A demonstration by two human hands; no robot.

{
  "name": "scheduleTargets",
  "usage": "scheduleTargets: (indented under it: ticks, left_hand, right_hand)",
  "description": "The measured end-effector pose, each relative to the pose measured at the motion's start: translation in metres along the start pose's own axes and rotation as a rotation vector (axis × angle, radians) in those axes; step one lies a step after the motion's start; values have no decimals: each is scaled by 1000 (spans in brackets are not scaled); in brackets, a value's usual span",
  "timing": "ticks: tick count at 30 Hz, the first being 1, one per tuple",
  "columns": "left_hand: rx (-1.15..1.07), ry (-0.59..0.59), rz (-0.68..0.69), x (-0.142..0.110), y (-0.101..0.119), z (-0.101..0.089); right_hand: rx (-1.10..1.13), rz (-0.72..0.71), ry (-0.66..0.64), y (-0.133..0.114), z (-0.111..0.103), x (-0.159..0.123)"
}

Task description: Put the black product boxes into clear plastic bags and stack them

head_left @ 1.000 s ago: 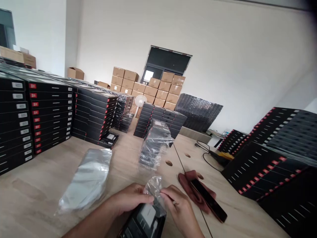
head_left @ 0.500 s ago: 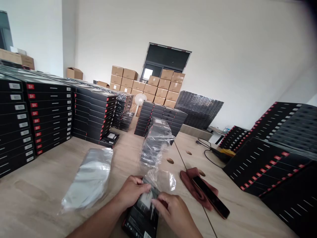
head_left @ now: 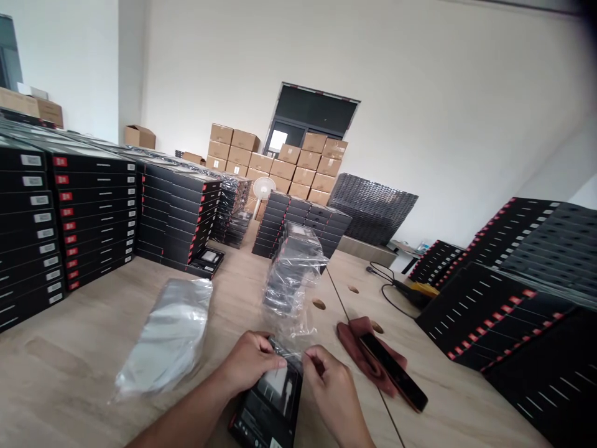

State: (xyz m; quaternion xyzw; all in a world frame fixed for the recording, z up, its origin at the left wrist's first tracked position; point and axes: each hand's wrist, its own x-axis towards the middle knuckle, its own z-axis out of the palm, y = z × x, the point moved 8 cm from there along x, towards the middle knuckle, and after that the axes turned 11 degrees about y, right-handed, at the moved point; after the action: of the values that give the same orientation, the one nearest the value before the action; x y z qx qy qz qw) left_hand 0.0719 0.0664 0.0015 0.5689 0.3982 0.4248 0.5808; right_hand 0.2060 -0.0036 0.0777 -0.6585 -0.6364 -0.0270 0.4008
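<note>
A flat black box [head_left: 270,404] in a clear plastic bag lies on the wooden table [head_left: 69,373] in front of me. My left hand [head_left: 249,361] grips the box's far left corner with closed fingers. My right hand [head_left: 333,389] pinches the bag's open flap [head_left: 291,336] at the box's far end. The loose end of the bag lies crumpled just beyond the box.
A pile of empty clear bags [head_left: 163,336] lies to the left. A stack of bagged boxes [head_left: 293,270] stands ahead. A phone [head_left: 394,372] rests on a reddish cloth [head_left: 361,345] at right. Tall stacks of black boxes [head_left: 93,211] flank both sides, cartons [head_left: 280,165] behind.
The bag's loose end, raised and puffed before, has come down flat over the box's far end. Both hands stay at that end of the box.
</note>
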Motion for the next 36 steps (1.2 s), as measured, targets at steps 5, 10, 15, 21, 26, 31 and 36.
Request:
scheduleTargets:
  ticks: [5,10,15,21,26,31,36]
  left_hand:
    - [0,-25,50,-1,6,1]
    - [91,31,57,-1,5,-1]
    - [187,21,92,-4,10,-1]
    - [69,-22,-18,-8,10,-6]
    - [-306,-166,-364,-17,-2,-2]
    - [-322,-280,-443,-21,-14,11]
    - [-178,-188,-407,-16,-17,6]
  right_hand:
    - [53,-31,-26,-5,15,-5]
    - [13,27,154,11,1,-1]
    - [52,8,152,14,-1,4]
    - [-89,119,514,44,-52,8]
    - [-119,22,479,45,-51,8]
    - [157,162,136,36,-1,6]
    - [345,279,-3,29,13,1]
